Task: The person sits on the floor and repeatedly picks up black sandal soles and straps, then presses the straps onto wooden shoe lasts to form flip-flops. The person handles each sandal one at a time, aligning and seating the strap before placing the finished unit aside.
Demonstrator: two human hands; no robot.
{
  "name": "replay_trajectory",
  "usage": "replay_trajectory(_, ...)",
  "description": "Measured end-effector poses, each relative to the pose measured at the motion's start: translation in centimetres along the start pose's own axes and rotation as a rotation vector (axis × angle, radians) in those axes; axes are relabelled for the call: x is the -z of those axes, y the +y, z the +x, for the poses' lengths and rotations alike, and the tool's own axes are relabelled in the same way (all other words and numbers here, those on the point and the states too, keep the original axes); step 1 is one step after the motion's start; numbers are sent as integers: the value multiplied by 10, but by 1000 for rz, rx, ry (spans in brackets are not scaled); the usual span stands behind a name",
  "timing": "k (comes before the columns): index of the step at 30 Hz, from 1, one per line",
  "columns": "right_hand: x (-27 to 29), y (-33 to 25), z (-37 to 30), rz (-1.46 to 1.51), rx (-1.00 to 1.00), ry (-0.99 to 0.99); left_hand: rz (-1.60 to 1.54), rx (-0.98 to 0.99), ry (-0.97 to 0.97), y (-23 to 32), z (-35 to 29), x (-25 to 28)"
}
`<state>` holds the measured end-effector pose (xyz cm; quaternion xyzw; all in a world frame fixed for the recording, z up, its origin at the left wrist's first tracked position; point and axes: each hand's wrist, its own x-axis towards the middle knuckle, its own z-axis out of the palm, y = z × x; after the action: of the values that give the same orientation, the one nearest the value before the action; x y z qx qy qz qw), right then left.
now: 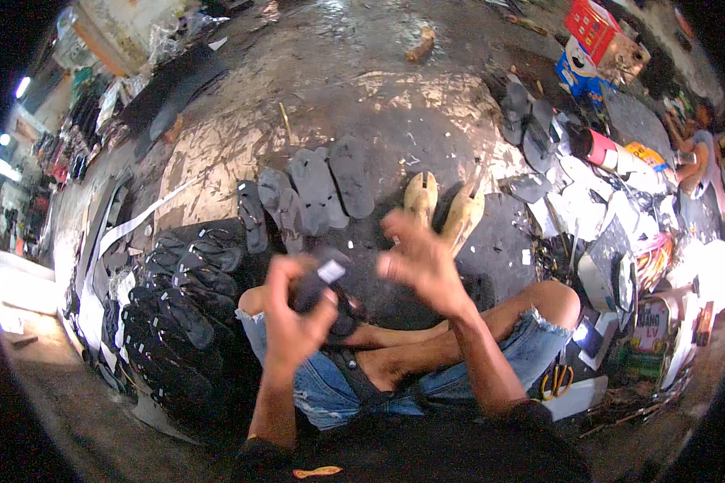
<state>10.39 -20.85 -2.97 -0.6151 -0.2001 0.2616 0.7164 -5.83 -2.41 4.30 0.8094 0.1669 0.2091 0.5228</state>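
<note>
My left hand point(296, 334) grips a black flip-flop point(308, 291) with a small white label on it, held up in front of my crossed legs. The motion blurs part of it. To its right, my right hand point(428, 270) is raised with its fingers spread and slightly smeared; nothing shows in it. Just beyond that hand, two pale wooden foot forms point(420, 198) lie on the dark mat. Several grey soles point(351, 179) are laid out ahead of my left hand. One dark sandal point(251, 217) lies at the left end of that row.
A heap of black flip-flops point(189, 302) with white labels fills the floor at my left. Orange-handled scissors point(557, 381) lie by my right knee. Beyond are scraps, a pink-and-white roll point(612, 153) and a red box point(592, 28). Another person point(698, 157) sits at the far right.
</note>
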Motion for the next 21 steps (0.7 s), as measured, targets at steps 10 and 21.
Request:
replay_trajectory(10, 10, 54, 2, 296, -293, 259, -1241, 220, 278, -90, 74, 47)
replay_trajectory(21, -33, -54, -111, -625, 232, -143, -1090, 156, 151, -64, 71, 45)
